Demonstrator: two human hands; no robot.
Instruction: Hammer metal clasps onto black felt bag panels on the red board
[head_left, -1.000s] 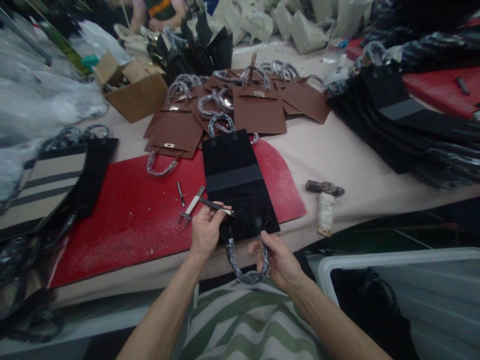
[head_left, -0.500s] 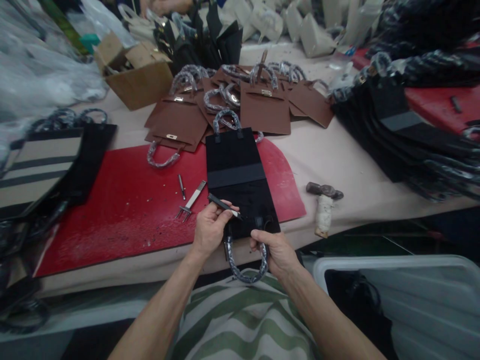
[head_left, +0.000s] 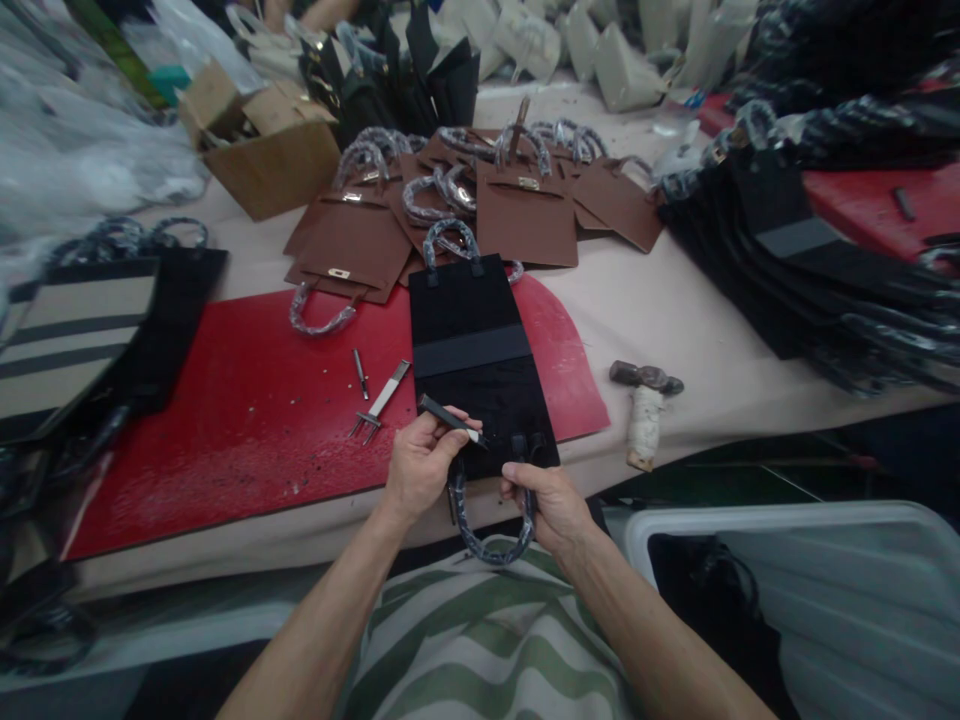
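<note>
So we had a pale cloth-covered table (head_left: 667,300) filling the middle, with a red board (head_left: 247,400) across it from about 9 o'clock to the centre. A white bin (head_left: 847,600) sat down at 4 o'clock. Our unfolded black bag body (head_left: 480,310) lay near the middle, partly on the board, long side roughly 12 to 6 o'clock, with brown handbags (head_left: 527,225) piled just past its 12 o'clock end.

The action was all at the bag's 6 o'clock end. Our left hand (head_left: 420,462) was closed in a narrow pinch on a slim pen-like tool, and our right hand (head_left: 556,508) had thumb and fingers drawn in on the plastic-wrapped near handle (head_left: 491,556), close to its base. With both hands taken up there, we'd guess the right was steadying while the left did the fine work, so a handle shift could've knocked the aim off.

The hammer (head_left: 645,415) lay apart at 3 to 4 o'clock from the bag, and a forked metal tool (head_left: 384,397) was beside it at 8 to 9. Smallest was the pen-like tool (head_left: 442,410), its tip right by the black material; we couldn't tell if it touched.
</note>
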